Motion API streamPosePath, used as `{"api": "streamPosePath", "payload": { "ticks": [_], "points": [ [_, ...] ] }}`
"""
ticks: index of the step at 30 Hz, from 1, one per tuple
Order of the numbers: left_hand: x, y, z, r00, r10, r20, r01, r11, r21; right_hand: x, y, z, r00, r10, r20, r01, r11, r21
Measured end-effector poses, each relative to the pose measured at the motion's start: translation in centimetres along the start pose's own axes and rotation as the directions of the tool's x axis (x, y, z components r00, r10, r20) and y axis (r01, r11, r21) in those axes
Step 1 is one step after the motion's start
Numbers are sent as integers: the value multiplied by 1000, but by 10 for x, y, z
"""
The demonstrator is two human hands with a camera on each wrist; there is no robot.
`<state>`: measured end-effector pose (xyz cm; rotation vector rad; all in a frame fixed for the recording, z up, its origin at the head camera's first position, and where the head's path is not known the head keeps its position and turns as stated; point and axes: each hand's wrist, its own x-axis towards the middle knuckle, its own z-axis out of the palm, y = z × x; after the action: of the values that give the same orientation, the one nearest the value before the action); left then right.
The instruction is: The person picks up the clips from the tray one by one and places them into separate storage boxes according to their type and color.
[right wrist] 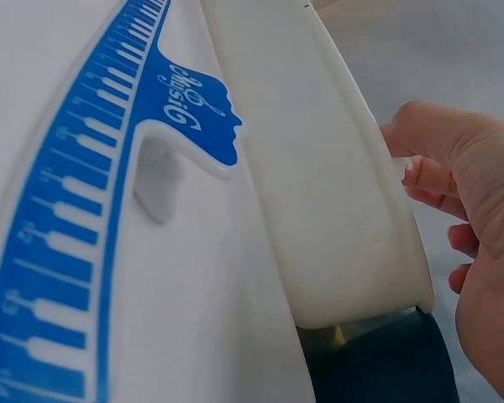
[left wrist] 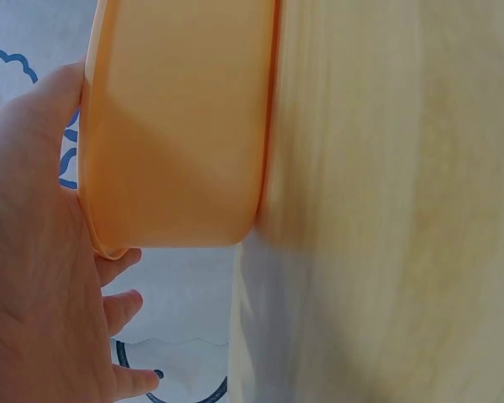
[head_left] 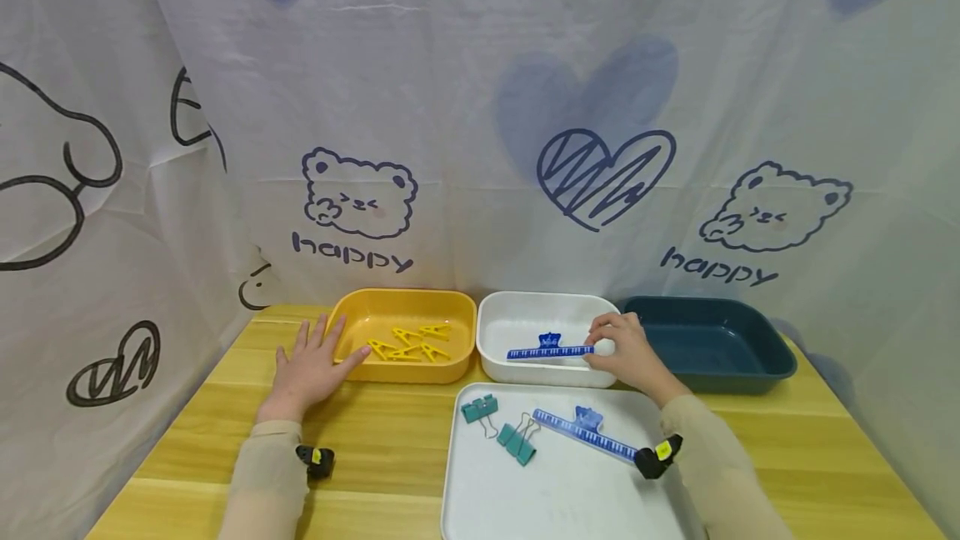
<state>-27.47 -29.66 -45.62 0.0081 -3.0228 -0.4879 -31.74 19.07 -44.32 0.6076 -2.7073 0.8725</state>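
Note:
My right hand (head_left: 626,352) reaches over the front of the white bin (head_left: 498,372) and pinches the right end of a blue page clip (head_left: 551,352) with a piano-key print. In the right wrist view the bin's wall hides this clip and the fingertips. My left hand (head_left: 309,373) rests with spread fingers on the left end of the yellow bin (head_left: 420,372), thumb over its front rim. Several yellow clips (head_left: 405,344) lie in that bin. A second blue page clip (right wrist: 76,201) lies on the white tray (head_left: 555,498), below my right wrist.
Two teal binder clips (head_left: 517,444) lie on the tray's left part. A dark blue bin (head_left: 738,382) stands right of the white one. The bins line the back of the wooden table (head_left: 360,482), before a printed cloth (head_left: 465,107).

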Motion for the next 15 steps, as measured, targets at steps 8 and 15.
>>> {"api": "streamPosePath", "payload": {
  "ticks": [8, 15],
  "points": [
    [0, -1, 0, 1000, 2, 2, -2, 1000, -3, 10, 3, 4, 998, 24, 66, -21, 999, -45],
    [-1, 0, -1, 1000, 1, 6, -1, 1000, -15, 17, 0, 6, 988, 77, 131, -61, 991, -122]
  ]
}}
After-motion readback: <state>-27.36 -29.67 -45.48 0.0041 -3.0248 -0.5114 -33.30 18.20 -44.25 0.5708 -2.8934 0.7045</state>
